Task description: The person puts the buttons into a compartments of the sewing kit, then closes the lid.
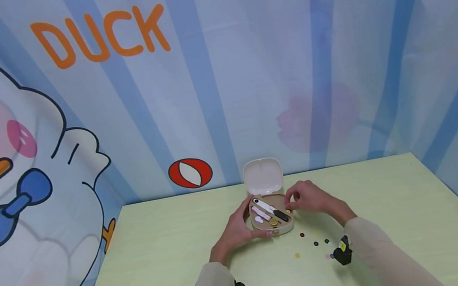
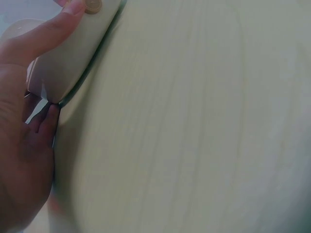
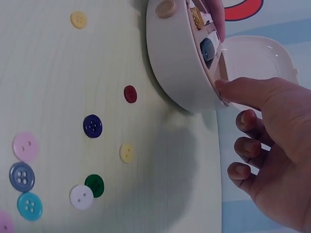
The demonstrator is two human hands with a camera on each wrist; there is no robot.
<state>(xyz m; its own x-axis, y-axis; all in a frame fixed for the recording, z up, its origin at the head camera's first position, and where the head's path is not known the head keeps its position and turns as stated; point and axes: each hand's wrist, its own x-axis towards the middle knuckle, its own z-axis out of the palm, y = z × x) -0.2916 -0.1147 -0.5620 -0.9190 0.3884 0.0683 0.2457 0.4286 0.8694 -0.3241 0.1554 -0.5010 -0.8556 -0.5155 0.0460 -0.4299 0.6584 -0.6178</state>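
A cream box (image 1: pixel 284 229) stands with its lid (image 1: pixel 263 176) raised. My left hand (image 1: pixel 236 231) grips its left side, the thumb along the front by a round brown clasp (image 2: pixel 93 6). Inside lie a white-and-black pen-like item (image 1: pixel 270 209), pink clips (image 1: pixel 261 213) and a gold round piece (image 1: pixel 273 222). At the right rim is my right hand (image 1: pixel 312 197), thumb tip just inside the edge and other fingers bent; whether it pinches anything is hidden. In the right wrist view, a dark blue piece (image 3: pixel 207 49) sits in the box near that hand (image 3: pixel 286 141).
Several loose buttons lie on the table to the right front of the box, among them red (image 3: pixel 130 94), dark blue (image 3: pixel 93 126), green (image 3: pixel 95 185) and white (image 3: pixel 81 197). A duck-print curtain (image 1: pixel 244 63) hangs close behind the lid.
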